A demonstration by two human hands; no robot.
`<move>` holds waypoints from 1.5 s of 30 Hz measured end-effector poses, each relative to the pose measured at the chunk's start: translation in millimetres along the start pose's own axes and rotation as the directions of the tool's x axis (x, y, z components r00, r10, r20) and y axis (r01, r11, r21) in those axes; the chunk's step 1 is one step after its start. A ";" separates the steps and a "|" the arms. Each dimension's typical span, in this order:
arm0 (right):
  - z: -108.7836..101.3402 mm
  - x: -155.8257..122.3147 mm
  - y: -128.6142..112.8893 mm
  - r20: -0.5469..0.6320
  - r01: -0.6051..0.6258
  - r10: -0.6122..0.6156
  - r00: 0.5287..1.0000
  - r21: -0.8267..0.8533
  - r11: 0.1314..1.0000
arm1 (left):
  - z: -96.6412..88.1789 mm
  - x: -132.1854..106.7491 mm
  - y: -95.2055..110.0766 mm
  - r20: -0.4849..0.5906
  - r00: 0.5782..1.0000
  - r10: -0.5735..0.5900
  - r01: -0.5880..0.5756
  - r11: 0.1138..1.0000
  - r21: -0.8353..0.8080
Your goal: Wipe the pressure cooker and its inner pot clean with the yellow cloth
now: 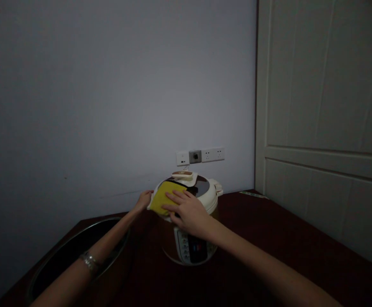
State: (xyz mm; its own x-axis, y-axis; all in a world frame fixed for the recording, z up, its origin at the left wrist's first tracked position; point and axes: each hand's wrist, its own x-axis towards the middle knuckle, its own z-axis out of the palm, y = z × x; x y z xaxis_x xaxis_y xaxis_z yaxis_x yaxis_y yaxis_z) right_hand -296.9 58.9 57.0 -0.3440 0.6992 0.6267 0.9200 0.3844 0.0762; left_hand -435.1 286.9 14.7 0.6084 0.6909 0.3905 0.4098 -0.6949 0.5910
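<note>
An electric pressure cooker with a cream lid rim, a brown body and a front control panel stands on the dark red tabletop. A yellow cloth lies over the front left of its lid. Pressed onto that cloth is my right hand, fingers spread across it and bent at the near edge. My left hand is closed at the left side of the lid, holding the cooker there; its fingertips are partly hidden. The lid's handle sits on top, behind the cloth.
A large dark round basin with a pale rim stands at the left, under my left forearm. Wall sockets are behind the cooker. A thin strip-like item lies at the back right, near the white panelled door.
</note>
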 end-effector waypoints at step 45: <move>44.0 -104.1 14.4 -0.290 0.045 -0.136 0.947 -0.300 0.953 | 3.9 5.9 -16.9 -0.268 0.912 -0.309 0.211 0.917 -0.338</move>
State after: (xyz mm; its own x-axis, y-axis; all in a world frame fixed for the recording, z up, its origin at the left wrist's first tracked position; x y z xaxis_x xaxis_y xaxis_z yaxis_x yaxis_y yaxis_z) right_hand -256.1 18.2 -41.2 -0.3970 0.4354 0.8080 0.9173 0.2169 0.3338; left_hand -435.7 301.9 4.3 0.2465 0.8988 0.3626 0.2743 -0.4235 0.8634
